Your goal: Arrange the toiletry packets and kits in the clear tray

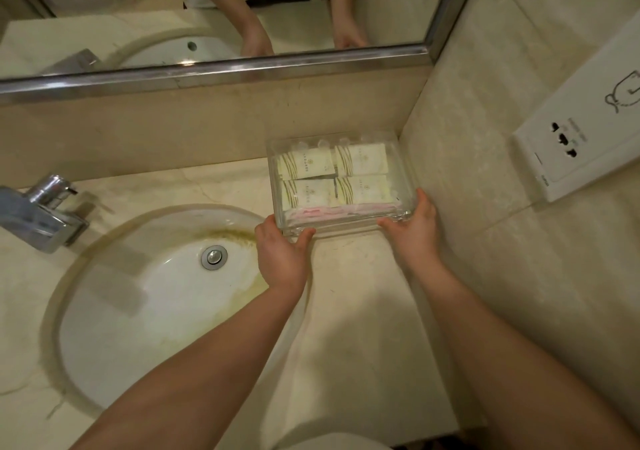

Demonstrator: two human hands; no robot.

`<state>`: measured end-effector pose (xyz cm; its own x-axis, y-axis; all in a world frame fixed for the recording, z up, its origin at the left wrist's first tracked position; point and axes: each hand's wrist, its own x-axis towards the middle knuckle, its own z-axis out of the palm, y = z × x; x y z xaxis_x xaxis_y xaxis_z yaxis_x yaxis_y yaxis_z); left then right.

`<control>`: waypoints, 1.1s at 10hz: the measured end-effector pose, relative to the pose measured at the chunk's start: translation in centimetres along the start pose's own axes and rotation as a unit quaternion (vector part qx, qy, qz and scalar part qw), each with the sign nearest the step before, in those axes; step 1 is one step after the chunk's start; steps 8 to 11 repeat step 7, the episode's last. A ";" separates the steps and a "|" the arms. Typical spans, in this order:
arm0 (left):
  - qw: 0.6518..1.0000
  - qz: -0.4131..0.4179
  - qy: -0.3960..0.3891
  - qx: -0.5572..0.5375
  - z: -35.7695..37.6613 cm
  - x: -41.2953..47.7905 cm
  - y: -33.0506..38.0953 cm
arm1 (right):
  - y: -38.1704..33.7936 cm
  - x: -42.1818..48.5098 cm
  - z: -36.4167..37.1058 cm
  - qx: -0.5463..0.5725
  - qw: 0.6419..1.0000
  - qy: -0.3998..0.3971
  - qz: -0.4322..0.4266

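Observation:
A clear plastic tray [403,158] sits on the marble counter in the back right corner, close to the side wall. Inside lie several cream toiletry packets [313,165] in two rows, and a long pink-and-white packet [341,211] runs along the tray's near side. My left hand [282,255] grips the tray's near left corner, thumb on the front rim. At the near right corner, my right hand [414,228] holds the tray with fingers along its right side.
An oval white sink [145,304] with a metal drain [214,257] lies left of the tray. A chrome faucet [43,212] stands at the far left. A mirror [214,13] runs along the back wall. A white socket panel [581,134] is on the right wall.

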<state>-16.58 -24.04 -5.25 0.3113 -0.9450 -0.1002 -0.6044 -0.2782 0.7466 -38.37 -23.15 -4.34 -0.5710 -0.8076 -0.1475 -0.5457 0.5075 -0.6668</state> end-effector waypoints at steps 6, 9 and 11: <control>0.998 -0.032 -0.054 -0.022 -3.6 -0.5 -4.5 | -3.4 -1.0 -2.5 -0.113 0.993 -0.025 -0.037; 0.999 -0.023 -0.042 -0.018 -7.1 -4.4 -8.6 | -5.7 -2.3 -5.0 -0.130 0.986 -0.025 -0.101; 0.999 -0.023 -0.042 -0.018 -7.1 -4.4 -8.6 | -5.7 -2.3 -5.0 -0.130 0.986 -0.025 -0.101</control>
